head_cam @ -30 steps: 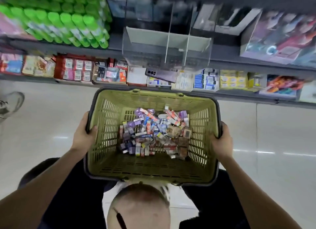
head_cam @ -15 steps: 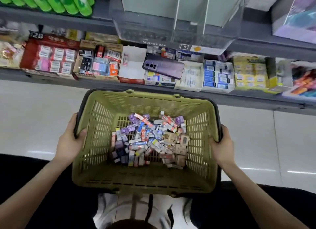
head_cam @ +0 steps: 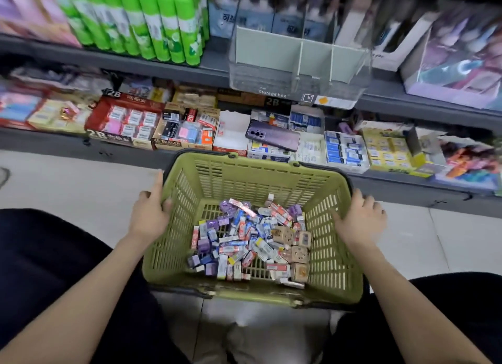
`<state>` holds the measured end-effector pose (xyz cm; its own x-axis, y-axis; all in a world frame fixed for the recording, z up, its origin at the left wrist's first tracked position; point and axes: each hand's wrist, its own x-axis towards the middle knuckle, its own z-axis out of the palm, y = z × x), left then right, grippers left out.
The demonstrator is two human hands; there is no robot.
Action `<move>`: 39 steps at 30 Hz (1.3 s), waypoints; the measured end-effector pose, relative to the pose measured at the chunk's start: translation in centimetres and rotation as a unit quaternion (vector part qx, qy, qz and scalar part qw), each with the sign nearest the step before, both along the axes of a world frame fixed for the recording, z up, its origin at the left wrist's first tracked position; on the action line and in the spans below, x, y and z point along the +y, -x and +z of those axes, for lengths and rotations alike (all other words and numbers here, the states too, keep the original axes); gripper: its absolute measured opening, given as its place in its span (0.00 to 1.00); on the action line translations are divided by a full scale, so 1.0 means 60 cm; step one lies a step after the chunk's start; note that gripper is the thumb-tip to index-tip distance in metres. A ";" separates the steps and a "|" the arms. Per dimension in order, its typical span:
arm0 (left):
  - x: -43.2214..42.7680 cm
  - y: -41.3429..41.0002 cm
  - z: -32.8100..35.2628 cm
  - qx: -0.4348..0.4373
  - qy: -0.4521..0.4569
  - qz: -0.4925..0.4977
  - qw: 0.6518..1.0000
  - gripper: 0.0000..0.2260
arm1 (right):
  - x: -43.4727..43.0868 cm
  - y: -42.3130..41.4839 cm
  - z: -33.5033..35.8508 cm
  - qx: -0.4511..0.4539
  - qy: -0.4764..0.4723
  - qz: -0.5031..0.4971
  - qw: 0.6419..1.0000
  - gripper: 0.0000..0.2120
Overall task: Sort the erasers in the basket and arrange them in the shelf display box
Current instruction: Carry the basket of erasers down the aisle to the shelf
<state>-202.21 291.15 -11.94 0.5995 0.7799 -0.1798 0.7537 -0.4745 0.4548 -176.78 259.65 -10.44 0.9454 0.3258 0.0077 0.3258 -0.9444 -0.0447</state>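
Head cam, looking down: green basket sits low between the person's knees, right in front of the shelves. The erasers are all in a jumbled heap on the basket floor, mostly purple, blue and red wrappers, with some tan cardboard ones toward the right. Left hand grips the left rim, thumb hooked inside. Right hand holds the right rim, thumb inside, fingers outside. The clear divided display box is up on the upper shelf, beside green glue sticks. A purple phone lies on the boxes below.
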 end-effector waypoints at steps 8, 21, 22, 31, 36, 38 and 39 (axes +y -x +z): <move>0.016 -0.001 0.013 -0.008 -0.053 -0.035 0.998 0.30 | 0.080 0.161 -0.055 0.167 -0.115 0.248 0.947 0.23; 0.019 -0.002 -0.023 -0.087 -0.045 -0.042 0.994 0.30 | 0.319 0.213 -0.244 0.228 -0.031 0.492 0.840 0.28; 0.019 -0.003 -0.024 -0.091 -0.043 -0.045 0.994 0.30 | 0.335 0.220 -0.255 0.229 -0.005 0.505 0.832 0.29; 0.026 -0.002 -0.038 -0.087 -0.056 -0.056 0.993 0.26 | 0.347 0.218 -0.310 0.218 0.070 0.537 0.812 0.24; 0.027 -0.002 -0.036 -0.097 -0.042 -0.053 0.993 0.26 | 0.339 0.182 -0.282 0.267 0.137 0.563 0.770 0.19; 0.029 -0.002 -0.035 -0.100 -0.033 -0.049 0.993 0.26 | 0.327 0.181 -0.269 0.260 0.121 0.585 0.758 0.21; 0.029 -0.002 -0.034 -0.101 -0.029 -0.046 0.993 0.26 | 0.317 0.182 -0.264 0.250 0.098 0.601 0.753 0.23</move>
<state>-202.09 292.91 -13.99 0.6874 0.7263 -0.0045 0.6020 -0.5663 0.5630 -187.70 278.65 -26.28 -0.1647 0.8967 -0.4108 0.9389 0.0150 -0.3438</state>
